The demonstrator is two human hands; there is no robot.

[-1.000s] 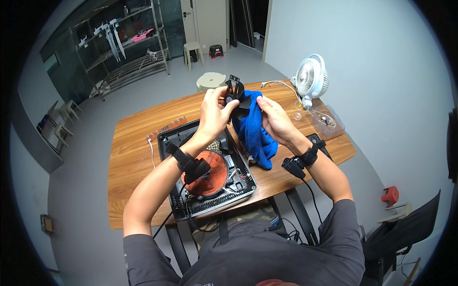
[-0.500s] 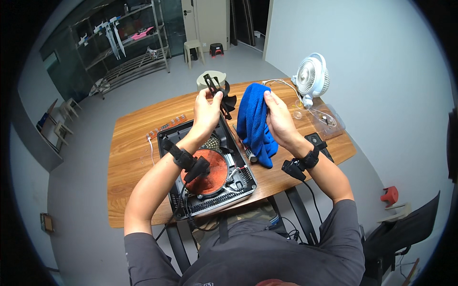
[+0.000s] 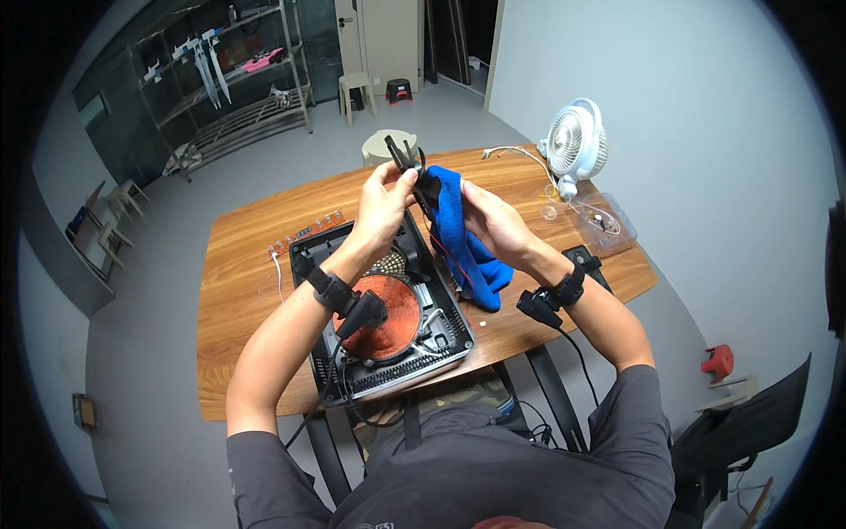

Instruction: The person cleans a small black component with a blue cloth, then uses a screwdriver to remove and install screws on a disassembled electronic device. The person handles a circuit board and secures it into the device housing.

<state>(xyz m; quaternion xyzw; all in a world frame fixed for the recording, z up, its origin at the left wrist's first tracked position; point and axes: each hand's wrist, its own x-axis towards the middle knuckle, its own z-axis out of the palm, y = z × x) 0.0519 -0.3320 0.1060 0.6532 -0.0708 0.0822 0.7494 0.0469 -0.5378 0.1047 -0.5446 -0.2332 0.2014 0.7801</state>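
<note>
Above the table my left hand (image 3: 381,204) pinches a small black cooling fan (image 3: 407,160) by its frame, with the blades facing right. My right hand (image 3: 495,225) is closed on a blue cloth (image 3: 454,231), whose upper part presses against the fan's right side. The cloth's lower end hangs down to the tabletop. A thin red wire runs down beside the cloth. Under my left forearm lies an opened induction cooker base (image 3: 449,339), a black tray with a round orange-red coil (image 3: 395,309) in it.
A circuit board strip (image 3: 304,231) lies left of the cooker base on the wooden table (image 3: 238,300). At the right stand a white desk fan (image 3: 575,145) and a clear plastic tray (image 3: 608,231) with small parts. A black flat device (image 3: 586,264) lies near my right wrist.
My right hand has moved left and down slightly, bringing the cloth from beside the fan onto it. The fan has turned a little in my left hand.
</note>
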